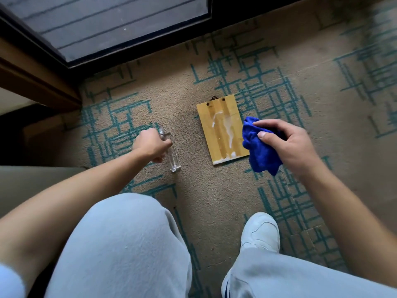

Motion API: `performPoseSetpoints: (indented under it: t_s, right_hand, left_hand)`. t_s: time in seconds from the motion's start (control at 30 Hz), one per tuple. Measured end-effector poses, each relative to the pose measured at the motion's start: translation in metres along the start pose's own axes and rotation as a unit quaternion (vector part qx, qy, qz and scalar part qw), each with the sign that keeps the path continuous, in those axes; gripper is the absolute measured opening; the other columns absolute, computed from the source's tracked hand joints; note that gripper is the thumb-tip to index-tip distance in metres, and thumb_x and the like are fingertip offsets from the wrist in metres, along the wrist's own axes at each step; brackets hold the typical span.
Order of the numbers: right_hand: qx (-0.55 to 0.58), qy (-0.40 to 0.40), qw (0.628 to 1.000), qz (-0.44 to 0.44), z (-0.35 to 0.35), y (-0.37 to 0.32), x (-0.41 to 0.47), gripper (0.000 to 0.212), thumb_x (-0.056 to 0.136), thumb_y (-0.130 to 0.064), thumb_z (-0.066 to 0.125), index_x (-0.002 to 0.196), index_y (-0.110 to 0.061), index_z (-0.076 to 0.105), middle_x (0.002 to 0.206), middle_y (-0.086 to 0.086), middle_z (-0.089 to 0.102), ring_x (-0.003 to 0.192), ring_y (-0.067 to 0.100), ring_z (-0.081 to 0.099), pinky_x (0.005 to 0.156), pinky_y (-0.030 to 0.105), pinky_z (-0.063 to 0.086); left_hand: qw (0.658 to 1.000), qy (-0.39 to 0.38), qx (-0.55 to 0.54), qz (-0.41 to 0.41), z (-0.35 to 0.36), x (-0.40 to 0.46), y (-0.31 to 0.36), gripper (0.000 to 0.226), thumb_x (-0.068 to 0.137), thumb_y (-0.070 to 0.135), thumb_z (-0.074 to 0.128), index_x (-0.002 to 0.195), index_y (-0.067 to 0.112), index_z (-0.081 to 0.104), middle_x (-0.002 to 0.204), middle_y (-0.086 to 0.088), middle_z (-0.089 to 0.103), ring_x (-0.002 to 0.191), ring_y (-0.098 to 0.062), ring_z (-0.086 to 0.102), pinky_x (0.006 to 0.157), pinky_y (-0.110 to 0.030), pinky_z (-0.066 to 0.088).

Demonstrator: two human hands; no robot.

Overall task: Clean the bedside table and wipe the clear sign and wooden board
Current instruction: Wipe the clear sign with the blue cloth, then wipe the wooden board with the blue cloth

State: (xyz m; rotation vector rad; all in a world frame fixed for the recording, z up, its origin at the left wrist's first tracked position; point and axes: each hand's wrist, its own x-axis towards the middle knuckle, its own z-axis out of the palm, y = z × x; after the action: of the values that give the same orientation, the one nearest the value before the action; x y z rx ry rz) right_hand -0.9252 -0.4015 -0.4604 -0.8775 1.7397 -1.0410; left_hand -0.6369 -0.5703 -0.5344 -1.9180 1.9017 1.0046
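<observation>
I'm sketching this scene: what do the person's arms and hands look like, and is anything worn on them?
Both forearms are bare, with no sleeves in view. The left hand and right hand wear no gloves, and no rings, watch or bracelets show. Fingernails are short and plain.

One wooden board [222,130] lies on the carpet [214,190], streaked with one white smear of foam [229,131] and showing two dark rivets near its top edge. There is one clear sign [171,153], one blue cloth [261,147], and one white shoe [261,231]. Two hands are in view: one left hand [153,145] and one right hand [290,145].
</observation>
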Motion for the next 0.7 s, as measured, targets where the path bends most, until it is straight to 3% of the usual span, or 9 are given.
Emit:
performPoseSetpoints:
  t_s: [0.13, 0.23, 0.33, 0.4, 0.47, 0.53, 0.6, 0.7]
  right_hand:
    - [0.015, 0.003, 1.000, 0.013, 0.000, 0.001, -0.002, 0.022, 0.093, -0.003, 0.065, 0.105, -0.020, 0.074, 0.097, -0.005, 0.074, 0.084, 0.001, 0.067, 0.076, 0.015, 0.050]
    - [0.024, 0.005, 1.000, 0.014, 0.002, 0.000, -0.002, 0.022, 0.093, -0.003, 0.065, 0.107, -0.019, 0.074, 0.098, -0.002, 0.074, 0.085, 0.003, 0.067, 0.074, 0.016, 0.051]
    - [0.043, 0.012, 0.999, 0.015, 0.003, -0.001, 0.000, 0.023, 0.093, -0.002, 0.065, 0.113, -0.014, 0.072, 0.102, 0.002, 0.074, 0.088, 0.007, 0.069, 0.076, 0.018, 0.054]
    - [0.049, 0.014, 0.999, 0.013, 0.002, -0.002, 0.001, 0.024, 0.094, -0.003, 0.065, 0.113, -0.014, 0.072, 0.104, 0.003, 0.074, 0.091, 0.009, 0.069, 0.078, 0.020, 0.055]
    - [0.048, 0.015, 0.999, 0.012, 0.000, -0.002, 0.001, 0.023, 0.094, -0.003, 0.065, 0.111, -0.017, 0.072, 0.104, 0.002, 0.074, 0.091, 0.008, 0.069, 0.078, 0.020, 0.054]
    - [0.050, 0.021, 0.999, 0.007, -0.002, -0.002, 0.002, 0.025, 0.093, -0.003, 0.065, 0.112, -0.019, 0.071, 0.104, 0.000, 0.074, 0.092, 0.008, 0.069, 0.079, 0.021, 0.054]
    - [0.055, 0.035, 0.998, 0.003, -0.004, -0.002, 0.004, 0.028, 0.093, -0.004, 0.066, 0.116, -0.020, 0.069, 0.107, -0.001, 0.073, 0.094, 0.007, 0.068, 0.081, 0.021, 0.055]
    - [0.063, 0.054, 0.997, 0.002, -0.005, 0.000, 0.006, 0.031, 0.094, -0.006, 0.066, 0.122, -0.020, 0.064, 0.109, 0.000, 0.071, 0.096, 0.006, 0.067, 0.082, 0.020, 0.055]
  left_hand:
    - [1.000, -0.010, 0.009, -0.005, 0.000, 0.000, -0.001, 0.028, 0.096, 0.036, 0.065, 0.083, 0.012, 0.070, 0.067, -0.004, 0.075, 0.051, -0.013, 0.073, 0.056, -0.031, 0.063]
    - [0.999, -0.026, -0.017, -0.010, -0.003, 0.003, -0.002, 0.033, 0.097, 0.038, 0.064, 0.084, 0.008, 0.069, 0.065, -0.006, 0.075, 0.054, -0.018, 0.074, 0.063, -0.040, 0.065]
    - [0.999, -0.042, -0.007, -0.003, -0.009, 0.005, -0.004, 0.040, 0.095, 0.044, 0.065, 0.081, 0.007, 0.071, 0.061, -0.004, 0.074, 0.052, -0.018, 0.074, 0.062, -0.039, 0.065]
    - [0.998, -0.054, 0.028, -0.004, -0.011, 0.002, -0.005, 0.050, 0.092, 0.055, 0.063, 0.077, 0.008, 0.071, 0.060, -0.003, 0.074, 0.050, -0.016, 0.073, 0.061, -0.035, 0.064]
    - [0.994, -0.008, 0.112, 0.006, -0.014, 0.000, -0.004, 0.062, 0.093, 0.066, 0.052, 0.074, 0.010, 0.071, 0.060, -0.003, 0.073, 0.049, -0.017, 0.071, 0.061, -0.033, 0.062]
    - [0.979, 0.082, 0.181, 0.046, -0.019, 0.002, 0.002, 0.061, 0.096, 0.065, 0.046, 0.080, 0.010, 0.067, 0.071, -0.006, 0.073, 0.058, -0.020, 0.065, 0.060, -0.029, 0.054]
    - [0.972, 0.128, 0.172, 0.091, -0.023, 0.007, 0.017, 0.047, 0.098, 0.059, 0.048, 0.091, 0.015, 0.062, 0.084, -0.006, 0.070, 0.072, -0.023, 0.062, 0.063, -0.031, 0.048]
    - [0.979, 0.089, 0.112, 0.144, -0.020, 0.025, 0.047, 0.043, 0.096, 0.056, 0.055, 0.115, 0.019, 0.060, 0.108, -0.005, 0.070, 0.095, -0.022, 0.066, 0.081, -0.039, 0.056]
